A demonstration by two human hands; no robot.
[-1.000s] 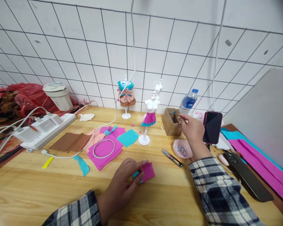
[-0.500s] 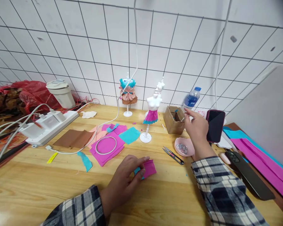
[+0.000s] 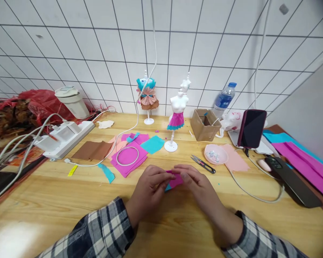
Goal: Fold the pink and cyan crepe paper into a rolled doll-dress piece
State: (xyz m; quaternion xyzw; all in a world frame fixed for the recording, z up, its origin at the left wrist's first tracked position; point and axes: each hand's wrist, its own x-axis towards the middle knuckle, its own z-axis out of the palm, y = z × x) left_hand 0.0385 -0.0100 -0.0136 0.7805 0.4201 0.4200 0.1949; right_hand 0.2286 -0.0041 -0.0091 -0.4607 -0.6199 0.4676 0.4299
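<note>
Low in the middle of the head view, a small magenta and blue crepe-paper piece (image 3: 175, 181) is between my two hands. My left hand (image 3: 152, 183) is closed, pinching the piece's left side between thumb and fingers. At its right side, my right hand (image 3: 197, 184) has its thumb and fingers together on the edge; some fingertips are hidden. Beyond them stands a white dress form (image 3: 178, 104) wearing a magenta skirt with a blue hem. Thread snips (image 3: 204, 164) lie to the right, near a pink bowl (image 3: 223, 154) of small shiny beads.
To the left lie magenta sheets (image 3: 121, 168) under a ring bangle (image 3: 127, 156), a blue sheet (image 3: 153, 144), brown paper (image 3: 92, 150) and a power strip (image 3: 83, 130). A second dressed form (image 3: 148, 96), a cardboard box (image 3: 204, 127), a bottle (image 3: 225, 96) and phones (image 3: 252, 129) stand or lie around.
My right hand has come back from the cardboard box to the paper piece beside my left hand. The left hand still holds the piece. The view has shifted slightly.
</note>
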